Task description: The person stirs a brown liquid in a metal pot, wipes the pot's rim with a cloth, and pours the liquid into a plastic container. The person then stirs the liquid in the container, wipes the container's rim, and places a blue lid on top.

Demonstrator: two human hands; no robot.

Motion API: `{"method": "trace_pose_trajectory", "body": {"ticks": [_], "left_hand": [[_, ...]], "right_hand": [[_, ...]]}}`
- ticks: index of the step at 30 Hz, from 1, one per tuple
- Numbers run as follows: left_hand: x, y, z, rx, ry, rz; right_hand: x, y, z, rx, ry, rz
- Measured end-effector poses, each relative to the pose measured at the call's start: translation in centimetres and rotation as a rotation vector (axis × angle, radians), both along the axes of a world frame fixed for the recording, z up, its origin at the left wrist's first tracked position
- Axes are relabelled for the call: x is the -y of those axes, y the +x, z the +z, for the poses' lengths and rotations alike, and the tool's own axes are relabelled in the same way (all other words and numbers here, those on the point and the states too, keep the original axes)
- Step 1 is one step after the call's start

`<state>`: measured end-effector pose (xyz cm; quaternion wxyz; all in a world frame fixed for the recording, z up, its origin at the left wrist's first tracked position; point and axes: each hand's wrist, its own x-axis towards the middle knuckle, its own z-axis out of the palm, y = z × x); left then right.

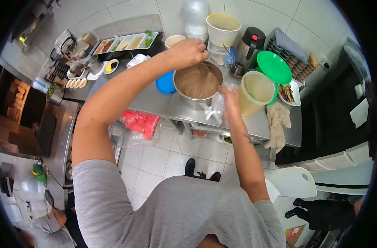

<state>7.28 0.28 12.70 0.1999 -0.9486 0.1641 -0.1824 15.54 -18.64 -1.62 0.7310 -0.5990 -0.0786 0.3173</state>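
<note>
A steel pot (pixel 192 103) stands on the counter, holding a thick brown mixture (pixel 196 85). Over its far rim, my left hand (pixel 187 53) is closed around a utensil whose brown-coated part (pixel 203 71) dips into the mixture; its handle is hidden by my fingers. At the right side of the pot, my right hand (pixel 230 101) is closed on a crumpled clear plastic bag (pixel 215 108), against the pot's rim. Just right of that hand is a tall translucent yellowish container (pixel 254 97). A blue lid (pixel 165 82) lies to the left of the pot.
Behind are a topping tray (pixel 128 43), a cream tub (pixel 223 29) and a black thermos jug (pixel 252 45). To the right are a green lid (pixel 274 67) and a cloth (pixel 278 124) over the counter edge. Other people are at lower left and lower right.
</note>
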Motion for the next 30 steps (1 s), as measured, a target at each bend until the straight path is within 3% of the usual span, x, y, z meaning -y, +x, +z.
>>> {"method": "trace_pose_trajectory", "body": {"ticks": [4, 5, 8, 11, 17, 23, 26, 29, 30], "left_hand": [[-1.0, -1.3, 0.1, -0.072, 0.077, 0.189], [-1.0, -1.9, 0.0, -0.057, 0.038, 0.229], [1.1, -3.1, 1.6, -0.34, -0.072, 0.561], [2.0, -3.2, 1.8, -0.38, -0.24, 0.593], [2.8, -1.3, 1.7, -0.068, -0.17, 0.154], [0.3, -0.5, 0.8, -0.011, 0.043, 0.131], [1.6, -1.6, 1.9, -0.261, -0.03, 0.484], [4.1, -2.7, 3.6, -0.407, -0.257, 0.705], [4.2, -2.7, 3.5, -0.388, -0.303, 0.675]], "right_hand": [[0.2, 1.0, 0.1, -0.076, 0.078, 0.092], [0.3, 0.9, 0.1, -0.074, 0.081, 0.111], [1.0, -1.2, 2.1, -0.124, 0.124, 0.112], [1.4, -1.9, 1.9, -0.191, 0.185, 0.188], [1.5, -2.7, 1.7, -0.203, 0.272, 0.216], [1.3, -4.0, 1.3, -0.149, 0.292, 0.151], [1.2, -4.2, 0.8, -0.179, 0.328, 0.127], [1.1, -4.2, 0.6, -0.182, 0.326, 0.125], [1.1, -4.2, 0.6, -0.175, 0.317, 0.126]]}}
